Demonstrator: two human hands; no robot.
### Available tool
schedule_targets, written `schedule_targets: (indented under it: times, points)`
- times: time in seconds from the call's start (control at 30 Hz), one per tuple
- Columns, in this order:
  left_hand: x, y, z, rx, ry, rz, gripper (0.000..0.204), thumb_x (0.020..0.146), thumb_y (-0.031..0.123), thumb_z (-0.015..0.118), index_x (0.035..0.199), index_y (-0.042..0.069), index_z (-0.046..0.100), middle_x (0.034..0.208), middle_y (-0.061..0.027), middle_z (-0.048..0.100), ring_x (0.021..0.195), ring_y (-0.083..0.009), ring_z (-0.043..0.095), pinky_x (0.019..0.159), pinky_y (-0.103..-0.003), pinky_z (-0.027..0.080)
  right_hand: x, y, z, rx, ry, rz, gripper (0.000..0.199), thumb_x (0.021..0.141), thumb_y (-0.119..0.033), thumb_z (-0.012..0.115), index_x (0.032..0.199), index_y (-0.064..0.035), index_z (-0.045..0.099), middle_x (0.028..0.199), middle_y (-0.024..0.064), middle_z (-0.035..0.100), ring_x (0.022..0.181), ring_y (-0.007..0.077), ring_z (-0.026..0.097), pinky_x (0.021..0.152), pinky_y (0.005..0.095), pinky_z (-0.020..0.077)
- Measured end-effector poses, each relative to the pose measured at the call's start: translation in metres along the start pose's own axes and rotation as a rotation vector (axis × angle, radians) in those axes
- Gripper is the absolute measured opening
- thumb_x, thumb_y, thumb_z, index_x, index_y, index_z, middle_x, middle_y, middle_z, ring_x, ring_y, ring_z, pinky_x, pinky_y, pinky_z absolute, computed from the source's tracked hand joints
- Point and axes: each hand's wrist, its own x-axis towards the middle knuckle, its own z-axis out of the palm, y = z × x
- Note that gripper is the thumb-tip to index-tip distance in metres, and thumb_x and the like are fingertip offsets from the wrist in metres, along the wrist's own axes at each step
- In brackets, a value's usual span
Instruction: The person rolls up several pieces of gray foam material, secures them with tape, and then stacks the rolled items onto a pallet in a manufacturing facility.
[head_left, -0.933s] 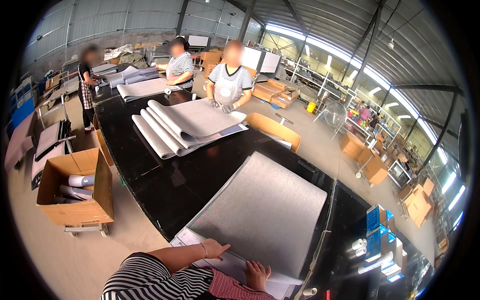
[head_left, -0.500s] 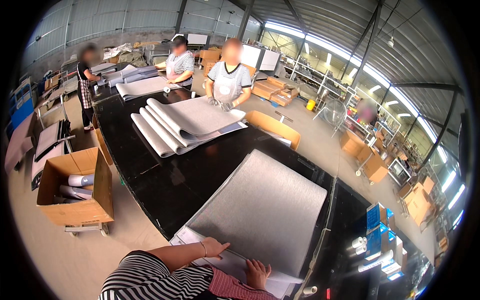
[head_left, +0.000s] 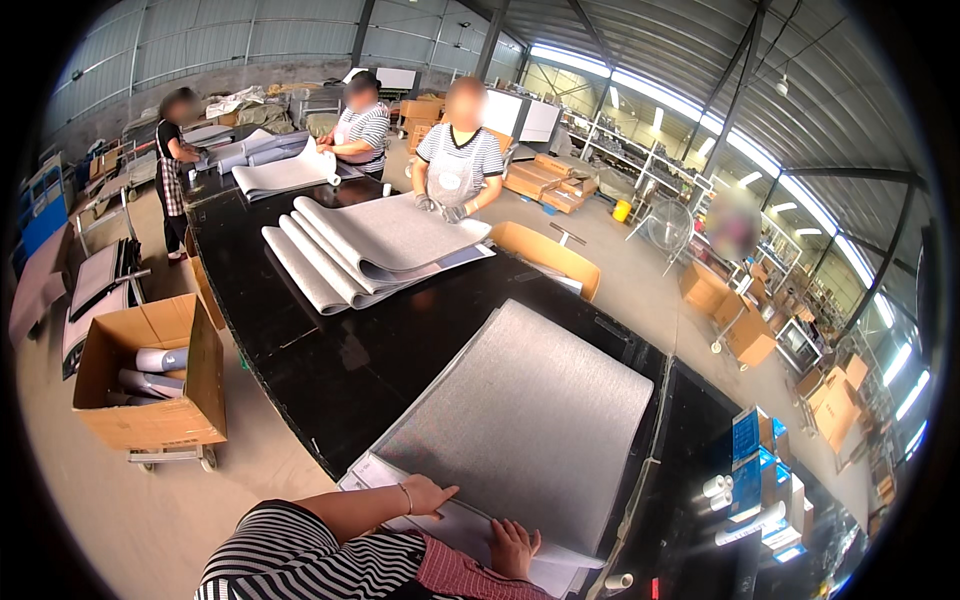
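A stack of grey textured sheets (head_left: 545,410) lies flat on the black table in front of me. Along its near edge runs a white paper strip (head_left: 455,520), with part of it turned up at the right end. My left hand (head_left: 428,496) rests on this strip at the left, index finger stretched out towards the grey surface. Farther right, my right hand (head_left: 513,548) presses on the same edge with its fingers spread. Neither hand appears to grip anything.
Folded grey sheets (head_left: 375,245) lie farther along the black table (head_left: 290,350), where a co-worker (head_left: 460,165) in gloves handles them. A cardboard box (head_left: 150,370) of rolls stands at left. Blue-and-white boxes (head_left: 755,460) and white rolls (head_left: 717,490) sit at right.
My hands and the grey stack stay put. At the far end of the table, a co-worker's hands have come together and shifted left over a sheet's end.
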Motion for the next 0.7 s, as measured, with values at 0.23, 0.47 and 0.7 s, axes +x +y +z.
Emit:
schedule_targets:
  times: [0.23,0.47,0.7]
  points:
    - [0.001,-0.001,0.001,-0.002,0.010,0.011,0.091,0.082,0.046,0.073,0.153,0.011,0.027,0.101,-0.0176,0.071,0.093,-0.0370,0.070,0.076,-0.048,0.054,0.000,0.001,0.003,0.002,0.001,0.011,0.051,0.078,-0.032,0.076,0.127,-0.0289,0.063,0.128,-0.0020,0.064,0.125,0.0203,0.054,0.113,0.0596,0.0180]
    - [-0.002,0.001,-0.002,-0.007,0.000,-0.008,0.091,0.083,0.046,0.072,0.154,0.011,0.027,0.099,-0.0175,0.071,0.092,-0.0373,0.070,0.075,-0.048,0.054,0.004,-0.002,0.001,-0.049,0.051,-0.006,0.046,0.076,-0.031,0.076,0.121,-0.0259,0.068,0.120,-0.0029,0.068,0.119,0.0189,0.058,0.111,0.0604,0.0213]
    - [0.005,-0.001,0.008,0.013,0.011,0.014,0.090,0.084,0.048,0.072,0.154,0.013,0.028,0.098,-0.0170,0.071,0.091,-0.0364,0.070,0.075,-0.048,0.054,0.000,0.016,0.023,-0.181,0.106,-0.112,0.050,0.083,-0.030,0.073,0.131,-0.0187,0.062,0.124,0.0030,0.065,0.116,0.0214,0.059,0.103,0.0583,0.0375]
